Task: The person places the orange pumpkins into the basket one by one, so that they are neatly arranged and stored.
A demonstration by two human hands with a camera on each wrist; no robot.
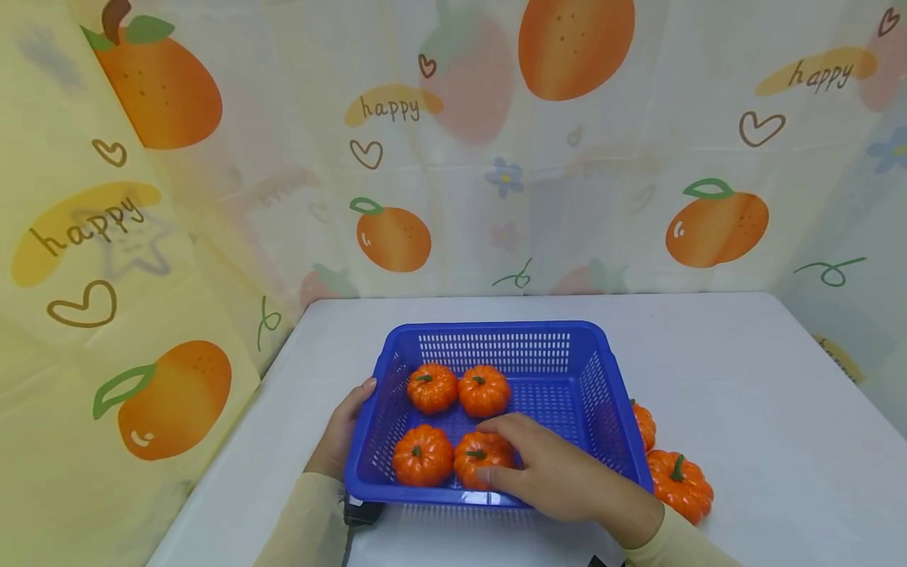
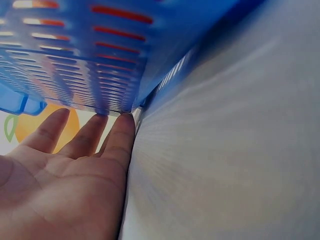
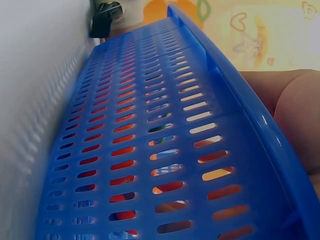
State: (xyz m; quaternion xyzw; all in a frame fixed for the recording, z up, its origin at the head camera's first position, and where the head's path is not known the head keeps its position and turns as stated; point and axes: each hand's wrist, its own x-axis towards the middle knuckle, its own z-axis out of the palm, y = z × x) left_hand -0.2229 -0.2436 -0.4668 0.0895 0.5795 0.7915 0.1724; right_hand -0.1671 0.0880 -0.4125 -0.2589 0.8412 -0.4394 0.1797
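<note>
A blue plastic basket with slotted walls stands on the white table and contains several small orange pumpkins. My right hand reaches over the basket's front rim, its thumb and fingers around the front right pumpkin. Left of that one sits another pumpkin; two more, a left one and a right one, lie behind them. At the basket's left side is my left hand. Its extended fingers touch the slotted outer wall in the left wrist view.
Outside the basket's right wall, a pumpkin rests on the table. A second pumpkin behind it is partly hidden by the basket. A fruit-printed curtain hangs behind the table and along its sides.
</note>
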